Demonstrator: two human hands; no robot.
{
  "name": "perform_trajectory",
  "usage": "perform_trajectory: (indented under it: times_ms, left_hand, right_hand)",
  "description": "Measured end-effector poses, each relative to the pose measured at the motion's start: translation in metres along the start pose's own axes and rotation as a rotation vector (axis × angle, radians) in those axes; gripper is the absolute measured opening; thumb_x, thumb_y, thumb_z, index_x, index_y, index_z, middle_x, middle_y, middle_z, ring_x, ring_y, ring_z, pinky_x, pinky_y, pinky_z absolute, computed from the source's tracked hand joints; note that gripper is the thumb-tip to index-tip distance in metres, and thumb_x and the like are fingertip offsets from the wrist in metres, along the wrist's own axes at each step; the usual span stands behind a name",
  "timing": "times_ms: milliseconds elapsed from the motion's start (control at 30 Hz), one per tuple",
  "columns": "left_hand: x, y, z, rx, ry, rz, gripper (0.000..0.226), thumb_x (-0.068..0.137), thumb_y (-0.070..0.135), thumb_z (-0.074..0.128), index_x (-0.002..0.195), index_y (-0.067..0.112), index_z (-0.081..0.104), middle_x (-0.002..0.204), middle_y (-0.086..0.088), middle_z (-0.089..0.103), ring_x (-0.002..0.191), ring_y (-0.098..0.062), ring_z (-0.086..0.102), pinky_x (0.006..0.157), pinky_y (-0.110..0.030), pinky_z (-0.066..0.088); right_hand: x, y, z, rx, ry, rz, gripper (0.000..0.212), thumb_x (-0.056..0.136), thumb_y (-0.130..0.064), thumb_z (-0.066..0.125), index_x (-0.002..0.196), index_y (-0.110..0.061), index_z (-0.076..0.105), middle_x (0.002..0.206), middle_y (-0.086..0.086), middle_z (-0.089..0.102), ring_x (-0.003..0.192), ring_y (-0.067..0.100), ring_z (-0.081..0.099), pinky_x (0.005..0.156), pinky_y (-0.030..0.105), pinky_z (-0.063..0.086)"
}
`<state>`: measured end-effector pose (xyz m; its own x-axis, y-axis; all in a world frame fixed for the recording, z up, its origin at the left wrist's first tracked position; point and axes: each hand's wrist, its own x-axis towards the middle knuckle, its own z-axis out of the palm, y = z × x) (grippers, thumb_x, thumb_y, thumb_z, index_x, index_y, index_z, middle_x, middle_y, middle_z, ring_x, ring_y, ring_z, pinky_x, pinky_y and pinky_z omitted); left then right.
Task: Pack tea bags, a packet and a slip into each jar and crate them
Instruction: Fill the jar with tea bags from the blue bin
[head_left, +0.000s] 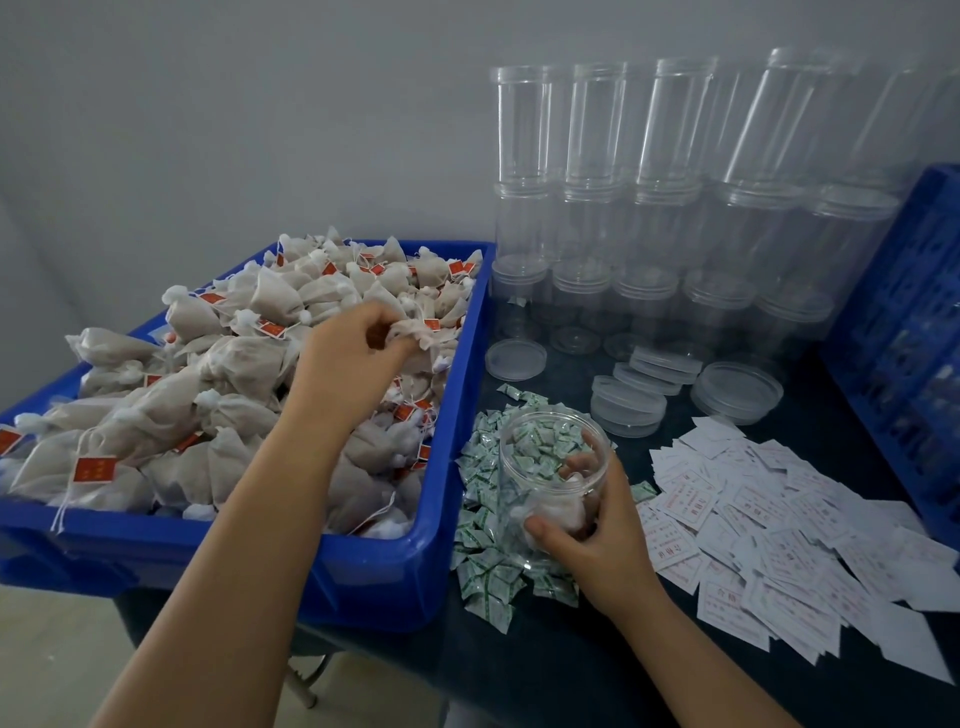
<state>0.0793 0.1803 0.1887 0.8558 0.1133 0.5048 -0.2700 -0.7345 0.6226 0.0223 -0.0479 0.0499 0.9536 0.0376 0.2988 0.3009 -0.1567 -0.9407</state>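
A blue bin (363, 566) on the left is heaped with beige tea bags (156, 395) bearing red tags. My left hand (348, 358) reaches over the heap and pinches one tea bag (421, 332) near the bin's right wall. My right hand (597, 530) grips a clear open jar (550, 467), tilted toward me, with a tea bag or two inside. The jar hangs over a pile of green-and-white packets (483, 566). White paper slips (779, 540) with red print lie spread to the right.
Stacks of empty clear jars (649, 208) stand at the back against the wall, with loose clear lids (737, 389) in front of them. A blue crate (904, 332) stands at the right edge. The table top is dark.
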Motion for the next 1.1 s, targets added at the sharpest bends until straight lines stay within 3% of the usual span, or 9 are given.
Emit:
perform_trajectory:
  times_ms: [100, 267, 500, 600, 800, 933, 1100]
  left_hand:
    - [-0.003, 0.012, 0.001, -0.120, 0.012, 0.097, 0.006, 0.086, 0.020, 0.067, 0.091, 0.023, 0.067, 0.080, 0.019, 0.060, 0.074, 0.014, 0.053, 0.064, 0.002, 0.036]
    - [-0.011, 0.028, 0.008, -0.295, -0.050, 0.199, 0.013, 0.085, 0.023, 0.067, 0.098, 0.026, 0.064, 0.085, 0.018, 0.063, 0.071, 0.004, 0.056, 0.065, -0.013, 0.045]
    - [-0.021, 0.042, 0.018, -0.408, -0.122, 0.323, 0.021, 0.084, 0.020, 0.069, 0.097, 0.035, 0.061, 0.089, 0.020, 0.065, 0.081, -0.003, 0.061, 0.073, -0.019, 0.051]
    - [-0.024, 0.045, 0.021, -0.441, -0.165, 0.368, 0.026, 0.083, 0.016, 0.069, 0.097, 0.037, 0.061, 0.091, 0.015, 0.066, 0.084, -0.006, 0.062, 0.078, -0.021, 0.052]
    - [-0.027, 0.049, 0.027, -0.552, -0.237, 0.350, 0.024, 0.080, 0.015, 0.066, 0.093, 0.035, 0.063, 0.087, 0.023, 0.067, 0.082, -0.001, 0.063, 0.075, -0.016, 0.052]
    - [-0.029, 0.049, 0.032, -0.504, -0.297, 0.351, 0.024, 0.083, 0.007, 0.067, 0.093, 0.029, 0.066, 0.088, 0.009, 0.069, 0.082, -0.014, 0.065, 0.075, -0.030, 0.057]
    - [-0.029, 0.046, 0.036, -0.368, -0.355, 0.363, 0.018, 0.083, 0.005, 0.071, 0.096, 0.017, 0.069, 0.088, 0.010, 0.068, 0.081, 0.000, 0.064, 0.072, -0.013, 0.050]
  right_hand:
    - [0.000, 0.001, 0.000, -0.001, 0.003, 0.000, 0.089, 0.055, -0.055, 0.081, 0.124, -0.079, 0.030, 0.117, -0.036, 0.044, 0.120, 0.018, 0.055, 0.092, 0.051, 0.056]
    - [0.001, 0.004, 0.000, 0.001, 0.004, -0.017, 0.089, 0.056, -0.053, 0.082, 0.125, -0.077, 0.030, 0.117, -0.034, 0.046, 0.120, 0.012, 0.056, 0.094, 0.049, 0.056]
    - [0.002, 0.005, 0.000, -0.008, 0.005, -0.020, 0.089, 0.056, -0.053, 0.081, 0.126, -0.076, 0.031, 0.122, -0.028, 0.046, 0.121, 0.002, 0.051, 0.099, 0.046, 0.054]
    - [0.002, 0.005, 0.000, -0.017, 0.010, -0.025, 0.090, 0.056, -0.051, 0.080, 0.128, -0.074, 0.031, 0.124, -0.027, 0.046, 0.123, 0.006, 0.052, 0.101, 0.048, 0.052]
    - [0.002, 0.002, 0.000, -0.037, 0.020, -0.015, 0.092, 0.055, -0.057, 0.081, 0.129, -0.073, 0.029, 0.134, -0.014, 0.045, 0.127, 0.013, 0.051, 0.101, 0.052, 0.050]
    - [0.002, 0.000, 0.000, -0.030, 0.018, -0.007, 0.092, 0.057, -0.057, 0.081, 0.133, -0.067, 0.030, 0.132, -0.011, 0.045, 0.125, 0.017, 0.052, 0.100, 0.053, 0.050]
    - [0.000, 0.002, -0.001, -0.028, 0.006, 0.014, 0.104, 0.057, -0.054, 0.080, 0.147, -0.043, 0.031, 0.131, -0.009, 0.044, 0.122, 0.022, 0.053, 0.098, 0.057, 0.050]
